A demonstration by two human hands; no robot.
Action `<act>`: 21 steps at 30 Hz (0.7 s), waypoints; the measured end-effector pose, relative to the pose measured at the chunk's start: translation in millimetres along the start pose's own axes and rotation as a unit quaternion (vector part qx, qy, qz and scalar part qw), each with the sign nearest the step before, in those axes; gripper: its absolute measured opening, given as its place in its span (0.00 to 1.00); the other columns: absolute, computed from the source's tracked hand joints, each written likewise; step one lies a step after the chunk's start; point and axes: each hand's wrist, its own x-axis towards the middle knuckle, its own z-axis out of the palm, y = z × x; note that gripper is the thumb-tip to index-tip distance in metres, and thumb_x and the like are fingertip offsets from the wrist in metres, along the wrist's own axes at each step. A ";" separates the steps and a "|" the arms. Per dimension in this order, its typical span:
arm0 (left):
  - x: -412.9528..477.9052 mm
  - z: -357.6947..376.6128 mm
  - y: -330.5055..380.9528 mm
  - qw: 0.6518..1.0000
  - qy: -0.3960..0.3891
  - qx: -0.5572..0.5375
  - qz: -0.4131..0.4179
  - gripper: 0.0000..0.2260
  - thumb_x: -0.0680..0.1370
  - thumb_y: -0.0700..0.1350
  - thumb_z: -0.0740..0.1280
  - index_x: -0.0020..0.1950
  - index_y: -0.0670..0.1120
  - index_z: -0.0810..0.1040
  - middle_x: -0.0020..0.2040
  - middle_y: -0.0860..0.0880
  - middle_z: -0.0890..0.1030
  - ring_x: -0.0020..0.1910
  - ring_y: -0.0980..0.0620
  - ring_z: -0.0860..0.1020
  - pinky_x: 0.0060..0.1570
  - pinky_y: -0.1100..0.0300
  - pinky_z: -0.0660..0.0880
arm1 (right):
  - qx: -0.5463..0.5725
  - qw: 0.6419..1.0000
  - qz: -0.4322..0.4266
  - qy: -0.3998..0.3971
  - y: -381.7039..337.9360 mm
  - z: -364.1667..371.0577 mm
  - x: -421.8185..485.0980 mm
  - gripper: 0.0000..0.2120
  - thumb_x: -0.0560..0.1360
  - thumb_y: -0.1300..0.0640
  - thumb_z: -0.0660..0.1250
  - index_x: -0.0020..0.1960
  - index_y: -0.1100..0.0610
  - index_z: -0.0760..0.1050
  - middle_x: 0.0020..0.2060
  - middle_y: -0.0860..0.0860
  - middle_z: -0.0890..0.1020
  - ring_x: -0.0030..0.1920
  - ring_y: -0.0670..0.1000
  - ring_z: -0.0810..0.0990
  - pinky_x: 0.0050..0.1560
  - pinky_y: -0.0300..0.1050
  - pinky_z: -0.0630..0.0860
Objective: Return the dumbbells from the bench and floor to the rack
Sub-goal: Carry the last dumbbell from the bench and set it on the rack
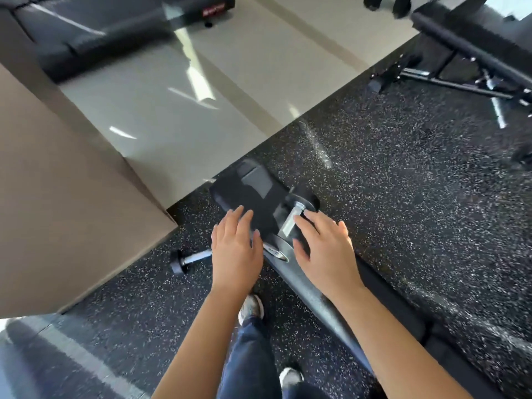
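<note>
A black dumbbell with a silver handle lies on the black padded bench in front of me. My right hand hovers over its near end with fingers spread, its fingertips close to the handle. My left hand is open above the bench's left edge, palm down, holding nothing. A second, smaller dumbbell lies on the speckled rubber floor to the left of the bench; my left hand hides its right end. No rack is in view.
A tan wall corner juts in at the left. Beyond the rubber mat lies glossy light flooring. Another bench frame stands at the upper right. My legs and shoes are below the hands.
</note>
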 end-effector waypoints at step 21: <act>65.7 193.7 -57.7 0.975 -0.046 -0.038 -0.212 0.20 0.74 0.42 0.66 0.65 0.40 0.69 0.67 0.41 0.70 0.66 0.40 0.67 0.66 0.46 0.63 | -0.066 0.964 -0.240 -0.097 122.6 182.6 157.5 0.18 0.63 0.58 0.75 0.53 0.58 0.80 0.48 0.55 0.84 0.50 0.56 0.82 0.52 0.62 0.77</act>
